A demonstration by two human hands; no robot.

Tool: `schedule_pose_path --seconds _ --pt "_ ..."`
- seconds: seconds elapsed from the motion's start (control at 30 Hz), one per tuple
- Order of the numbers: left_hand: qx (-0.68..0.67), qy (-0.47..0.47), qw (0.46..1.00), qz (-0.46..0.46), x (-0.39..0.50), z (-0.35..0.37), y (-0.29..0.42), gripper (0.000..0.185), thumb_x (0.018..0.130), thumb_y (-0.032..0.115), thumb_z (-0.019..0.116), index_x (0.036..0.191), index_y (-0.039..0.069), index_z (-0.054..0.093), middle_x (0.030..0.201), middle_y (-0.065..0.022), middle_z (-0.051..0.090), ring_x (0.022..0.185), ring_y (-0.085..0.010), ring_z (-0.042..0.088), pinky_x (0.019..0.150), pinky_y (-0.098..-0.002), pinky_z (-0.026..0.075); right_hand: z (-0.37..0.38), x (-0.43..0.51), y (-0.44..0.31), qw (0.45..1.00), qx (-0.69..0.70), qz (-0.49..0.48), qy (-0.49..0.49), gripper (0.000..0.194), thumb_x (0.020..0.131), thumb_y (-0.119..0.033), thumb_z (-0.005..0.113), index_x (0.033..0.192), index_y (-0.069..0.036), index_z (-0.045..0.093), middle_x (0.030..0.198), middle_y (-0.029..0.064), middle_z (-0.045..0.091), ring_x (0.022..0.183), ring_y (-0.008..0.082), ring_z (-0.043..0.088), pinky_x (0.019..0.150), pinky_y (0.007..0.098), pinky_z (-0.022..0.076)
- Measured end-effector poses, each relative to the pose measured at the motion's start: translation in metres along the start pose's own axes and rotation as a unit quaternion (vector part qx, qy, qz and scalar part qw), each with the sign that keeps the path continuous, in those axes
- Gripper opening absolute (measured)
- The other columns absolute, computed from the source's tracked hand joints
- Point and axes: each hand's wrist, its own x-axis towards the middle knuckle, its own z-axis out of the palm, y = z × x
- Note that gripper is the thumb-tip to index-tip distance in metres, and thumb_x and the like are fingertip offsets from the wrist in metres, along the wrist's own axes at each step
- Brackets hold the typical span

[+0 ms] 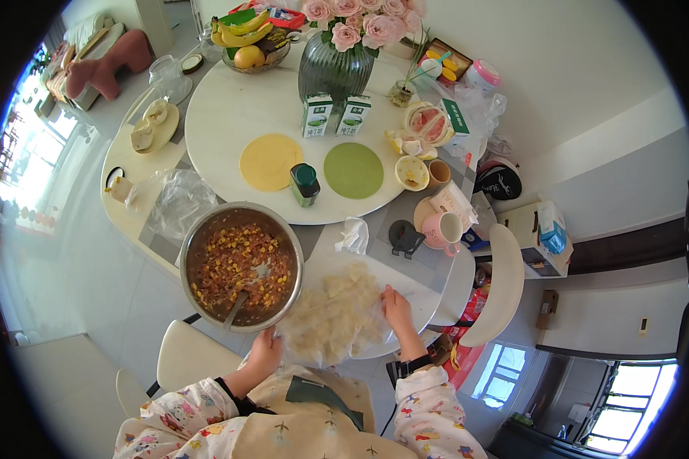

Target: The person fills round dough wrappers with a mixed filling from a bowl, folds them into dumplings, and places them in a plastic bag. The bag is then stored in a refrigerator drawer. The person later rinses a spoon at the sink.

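Before me a clear plastic bag (333, 315) of pale, lumpy pieces lies at the table's near edge; what the pieces are I cannot tell. My left hand (266, 350) pinches its left side, just below a steel bowl (186, 252). My right hand (398, 308) grips its right edge. The bowl holds a reddish minced filling with corn kernels (235, 264), and a metal spoon (236, 310) stands in it. Beyond are a yellow round sheet (264, 162), a green round sheet (353, 171) and a dark green-capped bottle (305, 185).
A crumpled tissue (353, 235), a black stand (406, 238) and a pink mug (441, 230) stand beyond the bag. Farther off are two milk cartons (317, 116), a glass vase (335, 69) of roses and cut pomelo (429, 124). Chairs (192, 353) flank me.
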Motion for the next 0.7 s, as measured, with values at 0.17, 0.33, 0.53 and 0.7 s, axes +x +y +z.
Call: schedule_pose_path --seconds 0.17,0.33,0.53,0.7 --pt "0.040 -0.051 0.998 -0.026 0.004 -0.005 -0.010 0.028 0.088 0.014 0.051 0.113 0.000 0.049 0.100 -0.0318 0.057 0.098 -0.0527 0.052 0.081 -0.0519 0.044 -0.007 0.032 -0.013 0.985 -0.036 -0.121 0.118 0.038 0.097 -0.039 0.051 0.090 -0.007 0.070 0.070 0.0101 0.068 0.071 0.0268 0.067 0.068 0.0377 0.0509" --pt "0.061 -0.036 0.997 0.026 0.003 -0.008 -0.014 0.010 0.090 0.010 0.048 0.099 0.003 0.048 0.072 -0.0178 0.057 0.061 -0.0328 0.057 0.057 -0.0442 0.045 -0.003 0.061 -0.034 0.994 -0.085 -0.058 0.029 0.028 0.086 -0.034 0.067 0.087 -0.006 0.072 0.078 0.0105 0.072 0.075 0.0261 0.069 0.070 0.0363 0.0524" --pt "0.090 -0.101 0.990 -0.026 0.000 -0.019 0.005 0.029 0.091 0.021 0.051 0.111 -0.001 0.048 0.102 -0.0332 0.058 0.100 -0.0524 0.054 0.082 -0.0533 0.044 0.012 0.063 -0.059 0.995 0.017 -0.093 0.015 0.019 0.078 -0.021 0.077 0.084 -0.005 0.071 0.074 0.0076 0.070 0.069 0.0178 0.066 0.064 0.0303 0.0505" --pt "0.117 -0.040 0.991 0.048 -0.002 -0.014 0.008 0.023 0.089 0.012 0.049 0.109 0.000 0.050 0.094 -0.0284 0.061 0.088 -0.0499 0.058 0.074 -0.0505 0.047 0.007 0.008 -0.078 0.969 0.020 -0.242 0.043 0.019 0.078 -0.018 0.078 0.082 -0.002 0.068 0.071 0.0047 0.064 0.064 0.0142 0.059 0.062 0.0275 0.0483"
